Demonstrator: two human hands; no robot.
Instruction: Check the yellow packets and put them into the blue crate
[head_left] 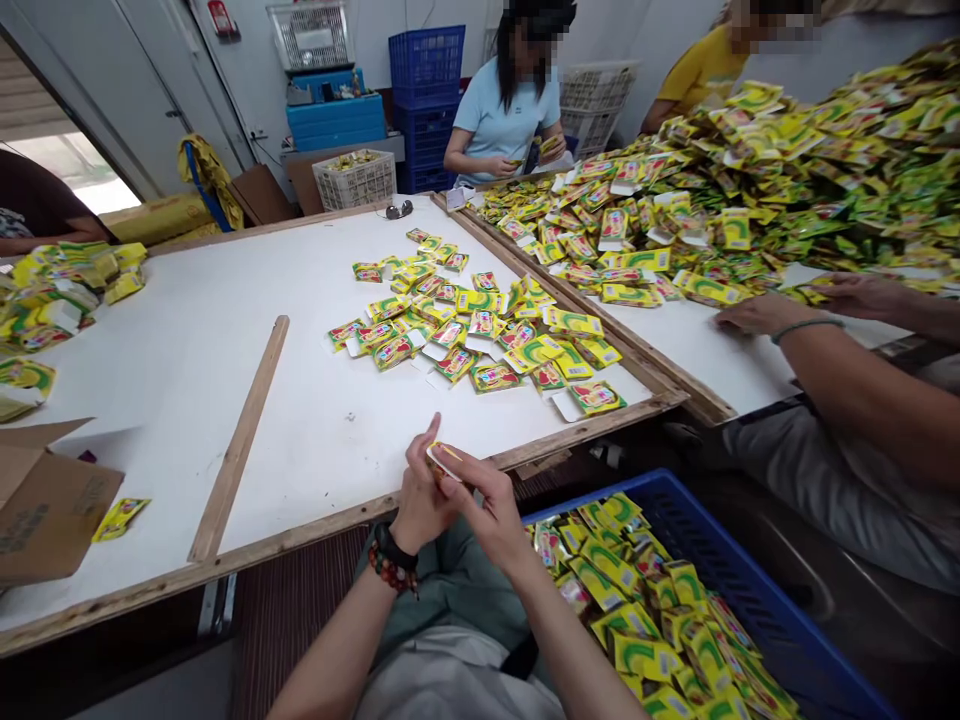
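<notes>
Near the front edge of the white table (300, 440), my left hand (427, 495) and my right hand (484, 495) come together around one small packet (444, 458). Only its white and yellow upper edge shows; the fingers cover the rest. The left index finger points up, while its other fingers are closed on the packet. My right thumb and fingers pinch it from the other side. Beyond both hands lies a loose spread of yellow-green packets (495, 377), some with white cards sticking out.
A blue crate (667, 480) full of packets stands low at the right. A wooden strip (240, 440) and a cardboard box (56, 510) lie left. Wooden rails divide off a large packet heap (795, 170). Other people sit around, one's hands (757, 315) at the right.
</notes>
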